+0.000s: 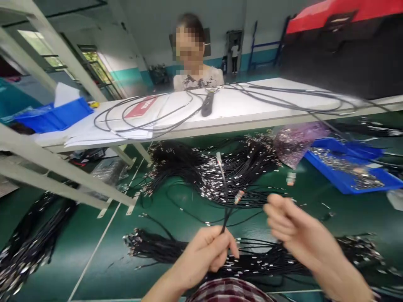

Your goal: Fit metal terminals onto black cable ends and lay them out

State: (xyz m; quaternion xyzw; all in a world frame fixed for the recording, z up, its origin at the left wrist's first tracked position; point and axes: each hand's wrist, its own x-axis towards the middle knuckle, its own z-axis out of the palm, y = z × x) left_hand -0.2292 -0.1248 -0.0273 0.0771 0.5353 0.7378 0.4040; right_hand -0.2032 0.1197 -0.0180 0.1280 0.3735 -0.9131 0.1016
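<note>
My left hand (210,247) is closed round a black cable (225,214) at the lower middle. Two ends stick up from the fist: a pale connector (219,158) and a white and orange one (239,197). To the right, my right hand (291,222) is raised over the green table, blurred, its fingers curled; whether it holds anything I cannot make out. Below both hands lies a bundle of black cables (163,247). A larger heap of black cables (195,167) with silvery ends spreads behind them.
A blue tray (340,176) of metal parts and a pink plastic bag (292,142) are at the right. Looped cables and a black-handled tool (208,104) lie on the white shelf (245,111). A person (198,75) is behind it. More cables (40,239) lie far left.
</note>
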